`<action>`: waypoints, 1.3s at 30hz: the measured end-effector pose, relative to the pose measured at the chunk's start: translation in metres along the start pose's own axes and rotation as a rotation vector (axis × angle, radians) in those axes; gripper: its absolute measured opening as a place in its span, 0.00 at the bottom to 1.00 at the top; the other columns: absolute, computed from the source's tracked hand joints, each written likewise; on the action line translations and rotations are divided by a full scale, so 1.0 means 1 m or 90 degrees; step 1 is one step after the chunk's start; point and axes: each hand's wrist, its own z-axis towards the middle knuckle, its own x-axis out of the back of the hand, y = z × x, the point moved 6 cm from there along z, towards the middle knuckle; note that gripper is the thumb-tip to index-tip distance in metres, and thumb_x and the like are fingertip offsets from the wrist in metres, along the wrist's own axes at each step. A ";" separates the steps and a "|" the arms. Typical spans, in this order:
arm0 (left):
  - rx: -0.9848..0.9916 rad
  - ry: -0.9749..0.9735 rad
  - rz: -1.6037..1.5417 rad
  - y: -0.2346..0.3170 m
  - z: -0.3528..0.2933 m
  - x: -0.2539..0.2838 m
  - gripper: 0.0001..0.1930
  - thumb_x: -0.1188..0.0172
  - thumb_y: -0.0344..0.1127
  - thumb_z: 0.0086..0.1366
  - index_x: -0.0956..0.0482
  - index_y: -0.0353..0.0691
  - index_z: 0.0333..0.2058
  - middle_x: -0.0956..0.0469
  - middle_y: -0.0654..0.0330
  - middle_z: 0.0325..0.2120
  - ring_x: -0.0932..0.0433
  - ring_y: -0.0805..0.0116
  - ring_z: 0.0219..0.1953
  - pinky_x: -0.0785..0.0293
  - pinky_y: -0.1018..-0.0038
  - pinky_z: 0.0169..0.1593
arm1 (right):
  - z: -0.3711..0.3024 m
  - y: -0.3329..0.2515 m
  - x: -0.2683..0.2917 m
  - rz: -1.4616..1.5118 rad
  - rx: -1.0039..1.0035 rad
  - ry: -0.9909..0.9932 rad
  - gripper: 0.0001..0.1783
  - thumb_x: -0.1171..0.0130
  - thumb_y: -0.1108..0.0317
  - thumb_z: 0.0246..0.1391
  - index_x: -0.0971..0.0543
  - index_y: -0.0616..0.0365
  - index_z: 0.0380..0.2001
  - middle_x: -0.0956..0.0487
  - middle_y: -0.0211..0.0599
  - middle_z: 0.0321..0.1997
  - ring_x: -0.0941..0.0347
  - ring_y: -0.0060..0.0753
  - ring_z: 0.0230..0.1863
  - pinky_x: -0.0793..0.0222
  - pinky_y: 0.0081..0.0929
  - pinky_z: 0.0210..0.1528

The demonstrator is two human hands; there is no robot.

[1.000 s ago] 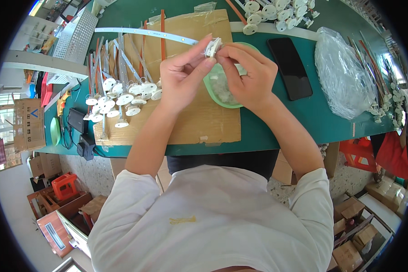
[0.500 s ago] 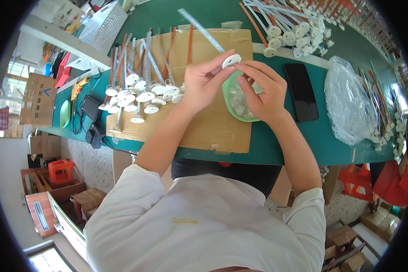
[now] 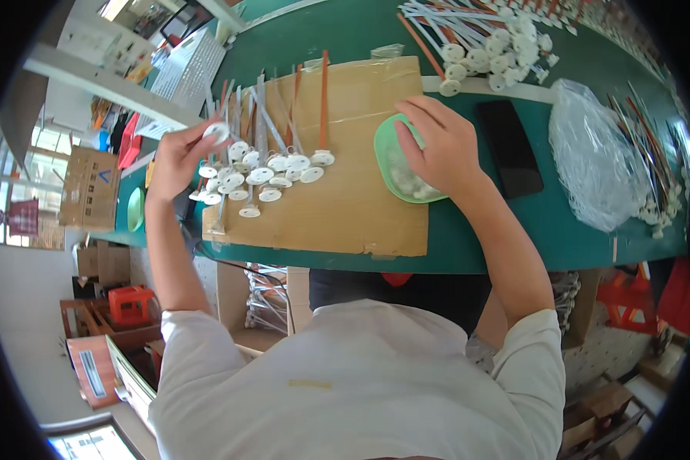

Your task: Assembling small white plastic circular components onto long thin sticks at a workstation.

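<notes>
My left hand (image 3: 175, 162) is closed on a strip with a round white disc at its end, at the left of the pile. The white disc (image 3: 217, 133) shows by the fingertips; most of the strip is hidden. Beside it, several grey and reddish-brown strips with white discs (image 3: 261, 175) lie on a cardboard sheet (image 3: 360, 222). My right hand (image 3: 445, 149) hovers over the right side of a light green bowl (image 3: 383, 170), thumb and fingers apart, with nothing visible between them. Small whitish, translucent pieces (image 3: 406, 176) lie in the bowl.
Right of the bowl lies a black phone (image 3: 509, 149), then a clear plastic bag (image 3: 594, 161). More disc-ended strips (image 3: 487, 57) are heaped at the far right. A white perforated basket (image 3: 180, 80) stands at the far left, near a black cable (image 3: 199, 245).
My left hand has moved left from above the bowl to the pile, carrying the disc-ended strip. My right hand has let go of the disc; its fingers have parted over the bowl.
</notes>
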 end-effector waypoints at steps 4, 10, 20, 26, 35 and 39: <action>0.134 -0.159 0.009 -0.042 -0.004 0.003 0.13 0.44 0.24 0.68 0.20 0.28 0.50 0.16 0.59 0.32 0.18 0.75 0.36 0.22 0.76 0.41 | -0.001 0.019 0.007 -0.072 -0.040 0.004 0.08 0.34 0.73 0.48 0.19 0.59 0.35 0.18 0.37 0.41 0.19 0.39 0.37 0.23 0.29 0.37; 0.166 -0.293 0.284 -0.042 0.016 -0.004 0.14 0.35 0.26 0.56 0.15 0.37 0.43 0.16 0.51 0.32 0.17 0.65 0.34 0.22 0.70 0.41 | -0.007 0.059 0.019 -0.100 -0.217 0.033 0.06 0.36 0.70 0.49 0.19 0.57 0.31 0.18 0.37 0.39 0.20 0.44 0.37 0.24 0.34 0.39; -0.069 -0.105 0.579 0.099 0.098 -0.058 0.16 0.41 0.45 0.64 0.19 0.46 0.46 0.17 0.50 0.38 0.20 0.46 0.43 0.23 0.54 0.46 | -0.008 0.064 0.008 -0.037 -0.233 -0.045 0.03 0.37 0.70 0.48 0.19 0.55 0.29 0.19 0.34 0.34 0.21 0.44 0.33 0.24 0.36 0.35; -0.282 0.048 0.259 0.179 0.187 -0.201 0.15 0.50 0.48 0.70 0.19 0.49 0.44 0.18 0.52 0.36 0.20 0.46 0.41 0.23 0.52 0.43 | -0.006 0.040 0.005 -0.075 -0.108 -0.060 0.03 0.37 0.69 0.48 0.19 0.54 0.28 0.19 0.34 0.31 0.21 0.44 0.33 0.24 0.37 0.34; -0.282 0.116 0.134 0.216 0.272 -0.307 0.19 0.39 0.48 0.60 0.19 0.40 0.43 0.18 0.48 0.35 0.21 0.46 0.45 0.25 0.55 0.48 | -0.013 0.036 -0.020 -0.118 -0.129 -0.391 0.09 0.44 0.63 0.54 0.20 0.56 0.30 0.18 0.40 0.30 0.20 0.49 0.32 0.23 0.43 0.34; -0.153 0.128 0.107 0.202 0.281 -0.307 0.21 0.37 0.53 0.53 0.21 0.40 0.34 0.18 0.52 0.34 0.20 0.49 0.44 0.25 0.59 0.48 | -0.018 0.042 -0.022 -0.106 -0.127 -0.376 0.11 0.45 0.62 0.55 0.20 0.57 0.28 0.18 0.41 0.28 0.21 0.49 0.30 0.24 0.44 0.34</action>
